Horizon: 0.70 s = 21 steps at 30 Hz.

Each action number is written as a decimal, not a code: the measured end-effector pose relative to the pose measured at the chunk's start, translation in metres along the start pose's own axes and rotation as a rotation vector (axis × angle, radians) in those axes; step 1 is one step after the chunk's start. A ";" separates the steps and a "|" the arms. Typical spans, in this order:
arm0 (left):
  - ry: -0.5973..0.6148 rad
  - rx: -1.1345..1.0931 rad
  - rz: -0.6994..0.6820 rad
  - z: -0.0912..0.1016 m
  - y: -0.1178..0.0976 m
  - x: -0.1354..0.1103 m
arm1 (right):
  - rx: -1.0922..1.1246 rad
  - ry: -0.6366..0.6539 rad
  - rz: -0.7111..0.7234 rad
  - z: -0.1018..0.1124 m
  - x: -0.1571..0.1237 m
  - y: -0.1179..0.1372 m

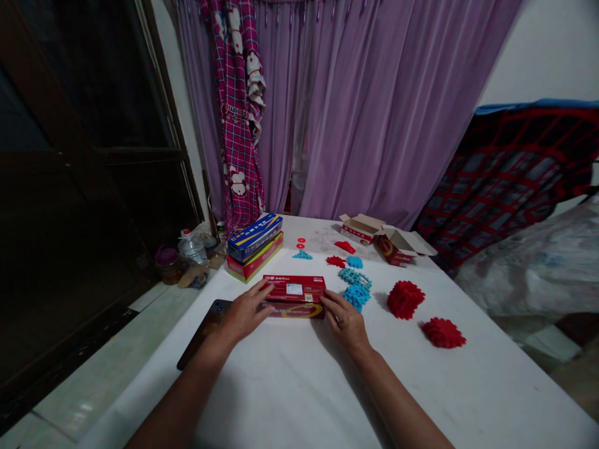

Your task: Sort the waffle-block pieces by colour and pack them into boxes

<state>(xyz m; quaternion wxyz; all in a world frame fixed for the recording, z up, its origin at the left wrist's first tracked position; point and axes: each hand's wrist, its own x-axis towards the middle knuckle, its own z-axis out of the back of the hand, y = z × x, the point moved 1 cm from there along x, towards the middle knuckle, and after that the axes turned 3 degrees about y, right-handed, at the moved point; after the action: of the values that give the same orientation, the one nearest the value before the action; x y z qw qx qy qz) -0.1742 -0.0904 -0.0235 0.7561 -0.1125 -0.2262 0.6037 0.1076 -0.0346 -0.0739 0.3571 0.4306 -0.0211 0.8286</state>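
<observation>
A closed red cardboard box point(294, 290), with a white label on its top, lies lengthwise across the white table in front of me. My left hand point(248, 310) grips its left end, thumb on the near side and fingers along the top edge. At the right end, my right hand point(344, 318) holds the box with its fingers bent over the corner. Just right of the box stand blue toothed plastic pieces point(356, 295) in a stack. Farther right are two stacks of red toothed pieces point(405, 299), the nearer one lower.
A dark phone point(199, 340) lies by my left wrist. On the back left, a blue box point(255, 237) sits on a green-and-red box point(257, 259). Two open cartons point(393, 246) stand at the back right. Small red discs point(301, 243) and loose toothed pieces lie mid-table.
</observation>
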 end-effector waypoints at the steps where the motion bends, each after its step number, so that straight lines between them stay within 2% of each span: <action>1: 0.013 0.044 -0.002 -0.001 -0.001 0.000 | -0.006 0.001 0.004 -0.001 -0.001 0.000; 7: -0.027 0.156 -0.031 0.006 -0.001 0.003 | -0.012 -0.007 0.009 0.000 0.001 0.003; 14: -0.004 0.216 -0.090 0.020 -0.008 0.019 | -0.046 -0.077 -0.051 0.018 0.000 0.010; 21: 0.127 0.202 -0.164 0.007 -0.014 0.023 | -0.044 -0.116 -0.083 0.028 -0.018 0.002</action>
<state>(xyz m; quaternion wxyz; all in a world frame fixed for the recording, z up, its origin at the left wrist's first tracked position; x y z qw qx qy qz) -0.1614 -0.0725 -0.0068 0.8232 -0.0550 -0.1246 0.5513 0.1328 -0.0563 -0.0691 0.3988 0.4703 -0.0418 0.7861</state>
